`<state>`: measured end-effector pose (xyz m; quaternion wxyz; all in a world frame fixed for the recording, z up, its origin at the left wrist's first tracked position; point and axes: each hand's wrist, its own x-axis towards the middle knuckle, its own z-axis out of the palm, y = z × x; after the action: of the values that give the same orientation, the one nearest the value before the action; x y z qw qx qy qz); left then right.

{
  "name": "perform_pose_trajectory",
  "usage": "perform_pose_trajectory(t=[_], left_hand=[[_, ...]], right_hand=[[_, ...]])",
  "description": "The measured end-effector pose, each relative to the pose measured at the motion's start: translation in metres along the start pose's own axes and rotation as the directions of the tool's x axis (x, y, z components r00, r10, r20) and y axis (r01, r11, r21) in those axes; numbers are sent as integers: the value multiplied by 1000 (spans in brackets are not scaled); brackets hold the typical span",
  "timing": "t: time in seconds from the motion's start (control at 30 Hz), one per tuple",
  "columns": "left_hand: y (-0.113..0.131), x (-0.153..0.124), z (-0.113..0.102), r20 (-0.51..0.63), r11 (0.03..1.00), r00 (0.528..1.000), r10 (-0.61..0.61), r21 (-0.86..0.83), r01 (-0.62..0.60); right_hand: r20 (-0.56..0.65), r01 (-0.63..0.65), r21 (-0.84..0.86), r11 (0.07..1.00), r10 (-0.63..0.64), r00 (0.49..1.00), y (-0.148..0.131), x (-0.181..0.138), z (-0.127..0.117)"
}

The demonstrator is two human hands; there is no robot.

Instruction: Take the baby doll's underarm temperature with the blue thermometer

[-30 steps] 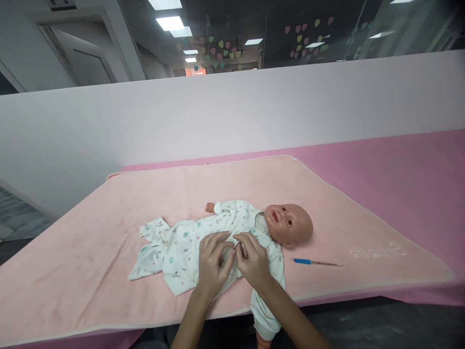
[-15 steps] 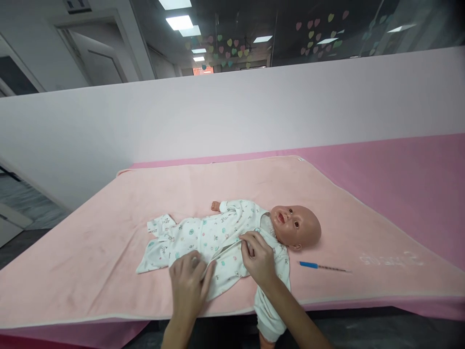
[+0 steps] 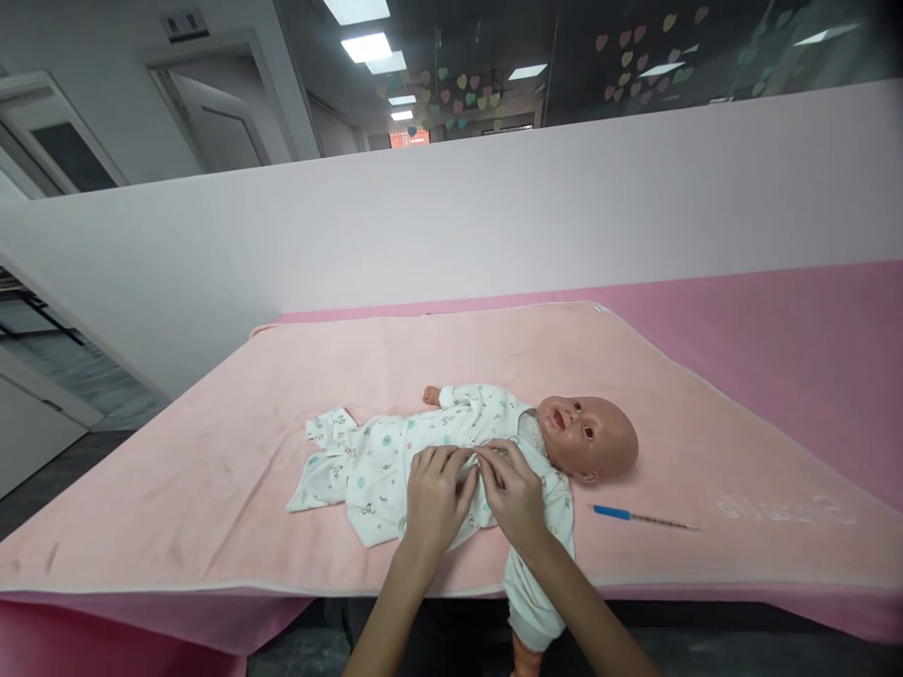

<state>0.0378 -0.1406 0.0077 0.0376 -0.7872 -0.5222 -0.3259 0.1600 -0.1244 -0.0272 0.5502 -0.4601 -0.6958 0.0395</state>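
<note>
A baby doll [image 3: 589, 436] lies on its back on a light pink blanket [image 3: 212, 451], head to the right. It wears a white patterned romper [image 3: 367, 461]. Both my hands rest on the doll's chest, side by side. My left hand [image 3: 437, 498] pinches the romper's front edge, fingers curled. My right hand [image 3: 518, 494] pinches the opposite edge, touching the left hand's fingertips. One of the doll's sleeves hangs over the table's front edge below my right forearm.
A thin blue-handled stick [image 3: 641, 517] lies on the blanket right of the doll. The blanket covers a darker pink table cover [image 3: 811, 329]. A white partition wall [image 3: 458, 226] runs behind the table. The table's front edge is close to me.
My left hand slid out along the romper toward the doll's legs, then came back to meet my right hand at the chest. The view shifted a little to the left.
</note>
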Motion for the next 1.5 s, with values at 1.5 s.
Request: perform_pose_trajectory(t=[1.5], left_hand=[[-23, -51, -41, 28, 990, 989, -142, 16, 142]], right_hand=[[250, 342, -85, 936, -312, 917, -16, -7, -1]])
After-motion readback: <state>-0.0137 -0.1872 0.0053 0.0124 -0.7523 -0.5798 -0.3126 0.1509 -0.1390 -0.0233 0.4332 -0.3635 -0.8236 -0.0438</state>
